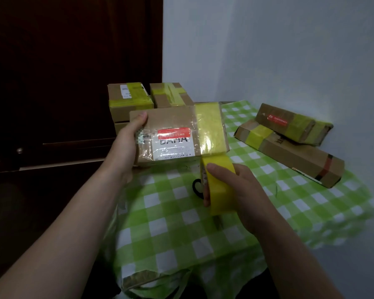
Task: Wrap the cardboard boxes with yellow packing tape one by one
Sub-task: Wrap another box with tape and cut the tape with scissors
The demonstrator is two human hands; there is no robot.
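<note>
On tablecloth (268, 212), tape roll (221, 186) mostly hides black handle (196, 186).

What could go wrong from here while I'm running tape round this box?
1. The left hand grips the box at one end only, so a pull from the tape roll in the right hand may twist it and wrinkle the yellow band.
2. The scissors lie just behind the roll on the tablecloth; the roll might knock them.
</note>
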